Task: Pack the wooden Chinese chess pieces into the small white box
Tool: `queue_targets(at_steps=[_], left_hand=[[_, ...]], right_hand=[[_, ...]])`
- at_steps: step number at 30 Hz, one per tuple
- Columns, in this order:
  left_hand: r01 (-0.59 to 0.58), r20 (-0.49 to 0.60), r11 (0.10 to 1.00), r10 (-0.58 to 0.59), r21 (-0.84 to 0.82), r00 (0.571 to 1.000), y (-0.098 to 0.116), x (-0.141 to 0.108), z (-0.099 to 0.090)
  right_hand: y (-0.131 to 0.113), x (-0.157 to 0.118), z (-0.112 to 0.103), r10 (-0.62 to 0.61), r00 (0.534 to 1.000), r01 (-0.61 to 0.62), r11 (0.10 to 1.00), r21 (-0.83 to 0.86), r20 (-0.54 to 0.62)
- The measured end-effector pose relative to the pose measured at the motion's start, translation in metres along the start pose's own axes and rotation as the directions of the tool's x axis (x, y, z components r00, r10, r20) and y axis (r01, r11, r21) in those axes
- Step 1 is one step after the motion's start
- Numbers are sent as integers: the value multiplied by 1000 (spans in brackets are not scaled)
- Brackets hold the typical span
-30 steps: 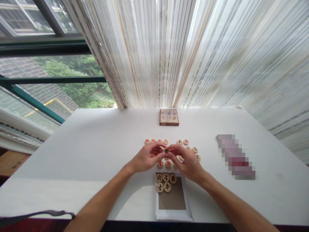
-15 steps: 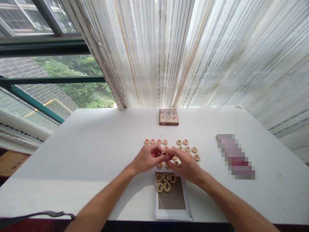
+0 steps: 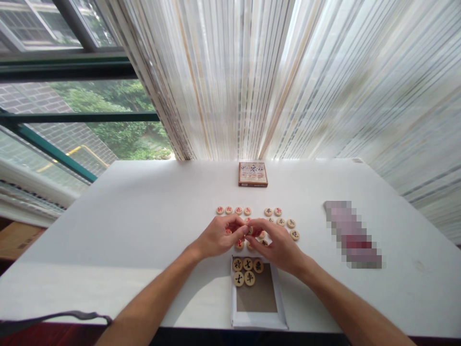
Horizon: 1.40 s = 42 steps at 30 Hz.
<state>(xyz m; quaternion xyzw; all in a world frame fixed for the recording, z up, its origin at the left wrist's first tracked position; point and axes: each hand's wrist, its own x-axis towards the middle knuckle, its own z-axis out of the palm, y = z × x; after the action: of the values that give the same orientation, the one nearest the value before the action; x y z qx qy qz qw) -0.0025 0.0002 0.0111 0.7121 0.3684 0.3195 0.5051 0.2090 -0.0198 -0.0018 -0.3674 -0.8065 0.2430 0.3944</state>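
A round wooden Chinese chess piece [image 3: 249,230] is held up between my two hands above the table. My left hand [image 3: 219,236] pinches it from the left. From the other side, the thumb and index finger of my right hand [image 3: 281,242] close around it. Below my wrists sits an open shallow white box [image 3: 257,319] with a brown bottom. Several black-marked pieces [image 3: 248,278] lie face up in its upper left part. Loose red-marked pieces [image 3: 228,210] and black-marked pieces [image 3: 291,223] lie beyond and around my hands, some partly hidden by my fingers.
A decorated box lid [image 3: 252,174] lies near the far edge of the white table [image 3: 137,206]. To the right is a blurred-out pinkish object [image 3: 351,235]. A dark strap [image 3: 72,315] crosses the near left edge. Striped curtains [image 3: 223,81] hang behind the table beside a window.
The chess piece between my fingers has turned, so more of its face shows now. Both hands stay in nearly the same place, and the view has shifted slightly.
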Motion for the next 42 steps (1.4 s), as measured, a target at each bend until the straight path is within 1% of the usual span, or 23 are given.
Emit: queue_targets(at_steps=[7, 14, 22, 33, 35, 38, 40, 42], left_hand=[[-22, 19, 1000, 22, -13, 1000, 0, 0, -2], [-79, -9, 997, 79, 27, 997, 2, 1, -4], [-98, -30, 993, 99, 60, 995, -1, 2, -4], [-120, -163, 989, 134, 88, 978, -7, 3, -6], [-116, -173, 987, 135, 114, 976, -3, 4, -9], [-85, -151, 973, 118, 213, 981, 13, 1, -17], [-74, -116, 952, 113, 298, 987, 26, -6, -20], [-63, -117, 934, 111, 352, 987, 35, -20, -18]], right_hand=[[-3, 1, -1, 55, 998, -54, 998, 34, -11], [-4, 3, -3, 89, 996, -87, 994, 72, -24], [-3, 3, -5, 111, 994, -108, 985, 132, -17], [4, 3, -5, 176, 984, -162, 956, 246, -36], [3, 4, -5, 178, 984, -163, 949, 271, -31], [2, 5, -7, 174, 984, -156, 943, 293, -36], [1, 6, -8, 172, 984, -152, 945, 290, -45], [0, 6, -10, 174, 983, -154, 948, 278, -49]])
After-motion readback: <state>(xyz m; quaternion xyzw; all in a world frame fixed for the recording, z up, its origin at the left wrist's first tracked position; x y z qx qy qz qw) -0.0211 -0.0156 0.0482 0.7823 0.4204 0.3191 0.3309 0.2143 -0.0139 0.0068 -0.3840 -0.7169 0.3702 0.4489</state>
